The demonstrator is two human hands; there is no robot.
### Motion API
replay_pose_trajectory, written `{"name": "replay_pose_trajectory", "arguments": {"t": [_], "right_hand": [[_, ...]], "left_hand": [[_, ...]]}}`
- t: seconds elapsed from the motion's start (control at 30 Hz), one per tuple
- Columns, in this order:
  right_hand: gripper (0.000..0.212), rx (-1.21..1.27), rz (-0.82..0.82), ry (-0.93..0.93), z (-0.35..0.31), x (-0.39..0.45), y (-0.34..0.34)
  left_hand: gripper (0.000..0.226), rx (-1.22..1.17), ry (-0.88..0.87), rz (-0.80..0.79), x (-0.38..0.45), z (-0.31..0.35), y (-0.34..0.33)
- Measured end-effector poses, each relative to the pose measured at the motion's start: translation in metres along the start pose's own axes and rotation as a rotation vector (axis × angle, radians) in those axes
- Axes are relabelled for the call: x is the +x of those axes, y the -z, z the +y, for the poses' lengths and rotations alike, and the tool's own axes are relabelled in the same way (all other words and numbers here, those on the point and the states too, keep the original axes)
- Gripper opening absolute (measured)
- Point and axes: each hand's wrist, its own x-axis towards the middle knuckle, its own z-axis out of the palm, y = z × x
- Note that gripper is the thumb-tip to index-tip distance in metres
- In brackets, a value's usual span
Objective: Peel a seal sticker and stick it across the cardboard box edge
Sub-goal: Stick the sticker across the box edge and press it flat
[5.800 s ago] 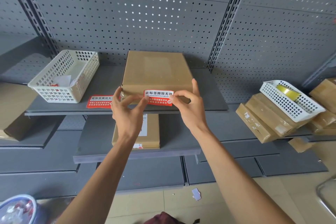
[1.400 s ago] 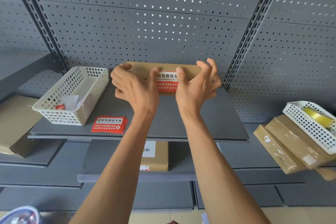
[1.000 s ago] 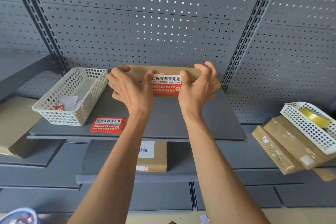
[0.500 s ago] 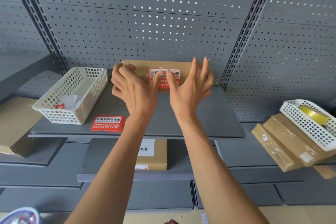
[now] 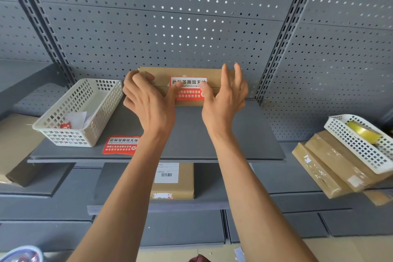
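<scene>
A: Red-and-white seal sticker [image 5: 188, 89] sits mid-frame on the cardboard box [image 5: 161, 76], across its seam, at the back of the shelf [image 5: 234, 134].

B: Hands?

A: Left hand [image 5: 148, 100] curled on the box's left end w/ thumb on the sticker. Right hand [image 5: 225, 100] fingers spread, holding nothing, thumb on it too.

B: Rub thumbs outward from centre, firm over the seam, no bubbles. Keep the box braced.

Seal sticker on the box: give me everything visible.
The seal sticker is a rectangular label, white upper band with dark characters, red lower band with white characters. It lies flat on the near face of the cardboard box, spanning a horizontal seam. The left hand thumb and right hand thumb press its side edges, hiding them.
</scene>
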Motion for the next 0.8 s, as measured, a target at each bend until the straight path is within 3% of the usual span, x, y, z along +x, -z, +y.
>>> {"name": "replay_pose_trajectory", "arguments": {"t": [0.33,0.4,0.53,0.8], "right_hand": [[0.047,-0.039,-0.047,0.057,0.004,0.003,0.008],[0.058,-0.055,-0.063,0.05,-0.001,0.002,0.009],[0.095,-0.143,-0.102,0.065,-0.008,-0.003,0.005],[0.09,-0.123,-0.145,0.105,-0.005,0.003,0.007]], "left_hand": [[0.046,-0.074,-0.039,-0.068,0.005,-0.008,0.011],[0.051,-0.074,-0.042,-0.083,0.005,-0.006,0.012],[0.084,-0.008,-0.026,-0.093,0.004,-0.001,0.01],[0.076,0.0,-0.076,-0.162,0.017,-0.006,0.017]]}}
